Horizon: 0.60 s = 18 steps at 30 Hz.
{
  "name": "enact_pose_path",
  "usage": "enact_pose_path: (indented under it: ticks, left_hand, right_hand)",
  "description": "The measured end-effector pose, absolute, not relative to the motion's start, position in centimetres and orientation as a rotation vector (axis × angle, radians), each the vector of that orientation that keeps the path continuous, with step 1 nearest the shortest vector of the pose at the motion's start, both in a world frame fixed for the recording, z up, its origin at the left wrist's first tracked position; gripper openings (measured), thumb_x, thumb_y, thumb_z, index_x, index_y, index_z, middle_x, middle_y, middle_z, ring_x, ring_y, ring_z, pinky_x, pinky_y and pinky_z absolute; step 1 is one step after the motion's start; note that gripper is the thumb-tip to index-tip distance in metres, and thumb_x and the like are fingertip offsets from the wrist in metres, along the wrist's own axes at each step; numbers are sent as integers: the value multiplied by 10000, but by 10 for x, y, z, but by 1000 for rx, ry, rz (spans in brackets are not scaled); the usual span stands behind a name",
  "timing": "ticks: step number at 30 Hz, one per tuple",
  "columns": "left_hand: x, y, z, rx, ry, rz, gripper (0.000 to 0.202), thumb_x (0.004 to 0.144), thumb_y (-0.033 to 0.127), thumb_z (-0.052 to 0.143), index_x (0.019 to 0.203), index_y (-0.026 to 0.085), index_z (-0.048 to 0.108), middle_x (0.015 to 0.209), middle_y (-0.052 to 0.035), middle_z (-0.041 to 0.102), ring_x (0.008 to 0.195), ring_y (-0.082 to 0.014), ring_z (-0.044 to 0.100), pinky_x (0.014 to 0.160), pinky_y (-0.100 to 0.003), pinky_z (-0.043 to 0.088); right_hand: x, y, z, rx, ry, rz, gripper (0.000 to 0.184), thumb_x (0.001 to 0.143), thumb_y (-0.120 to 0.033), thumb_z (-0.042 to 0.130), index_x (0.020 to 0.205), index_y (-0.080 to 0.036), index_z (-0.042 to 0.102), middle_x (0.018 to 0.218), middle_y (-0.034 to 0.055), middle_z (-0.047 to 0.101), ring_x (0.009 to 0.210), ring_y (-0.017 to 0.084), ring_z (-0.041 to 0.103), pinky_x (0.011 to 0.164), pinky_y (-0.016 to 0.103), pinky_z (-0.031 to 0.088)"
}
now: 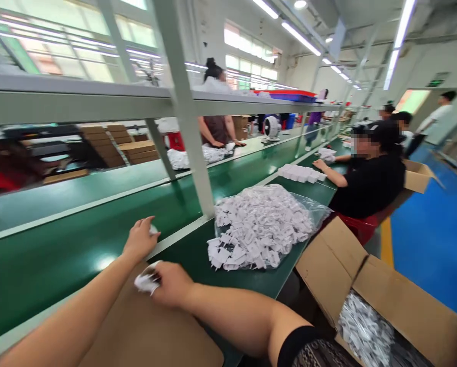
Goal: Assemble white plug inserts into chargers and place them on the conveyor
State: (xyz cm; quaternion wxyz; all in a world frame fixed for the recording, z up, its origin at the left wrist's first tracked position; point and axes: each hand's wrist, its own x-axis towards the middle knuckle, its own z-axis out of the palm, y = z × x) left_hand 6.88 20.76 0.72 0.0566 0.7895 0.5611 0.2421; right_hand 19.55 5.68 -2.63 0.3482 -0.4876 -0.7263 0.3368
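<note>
My left hand (pixel 139 238) is raised over the edge of the green conveyor belt (pixel 98 234), its fingers curled around a small white part (pixel 153 231) that is mostly hidden. Just below it, my right hand (pixel 173 284) grips a white plastic piece (pixel 147 281), blurred by motion. Under both hands is a brown cardboard surface (pixel 152 326). To the right of my hands, a heap of small white plastic parts (pixel 264 219) lies on a clear plastic bag on the green table (pixel 186 260).
An open cardboard box (pixel 335 260) with bagged white parts stands at lower right. A co-worker in black (pixel 381 168) sits further along, near a row of white pieces (pixel 300 173). A grey post (pixel 192 127) supports the shelf (pixel 79 104). Another person stands across the belt.
</note>
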Motion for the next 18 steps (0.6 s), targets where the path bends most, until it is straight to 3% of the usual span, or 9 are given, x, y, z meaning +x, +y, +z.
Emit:
enact_pose_path:
  ticks: [3, 6, 12, 18]
  left_hand:
    - [48, 171, 24, 2235, 1718, 948, 605, 780, 256, 571, 1356, 76, 532, 1294, -192, 588, 1304, -325, 529, 1159, -460, 439]
    - [21, 125, 32, 2015, 1701, 1080, 616, 759, 220, 554, 1364, 103, 537, 1277, -159, 639, 1204, -284, 608, 1110, -444, 485]
    - [-13, 17, 21, 1797, 1573, 1153, 529, 835, 197, 533, 1362, 166, 564, 1263, -106, 676, 1143, -225, 644, 1071, -404, 506]
    - [-2, -45, 2, 1774, 1353, 1167, 555, 897, 232, 585, 1444, 208, 499, 1395, -128, 604, 1279, -249, 600, 1092, -422, 510]
  right_hand:
    - [200, 57, -17, -1185, -1713, 942, 221, 848, -224, 716, 1068, -210, 700, 1095, 58, 754, 1006, 218, 703, 903, 325, 553]
    - [204, 58, -6, -1125, -1455, 1015, 243, 845, -284, 708, 1080, -222, 709, 1102, 58, 746, 1004, 209, 689, 941, 358, 552]
    - [203, 55, 12, -866, -1076, 1496, 439, 665, -256, 751, 1096, -219, 676, 1077, 52, 767, 929, 190, 717, 794, 299, 566]
    - [200, 32, 23, -843, -1132, 1685, 463, 597, -219, 802, 1052, -221, 716, 1072, 47, 765, 950, 192, 701, 809, 307, 551]
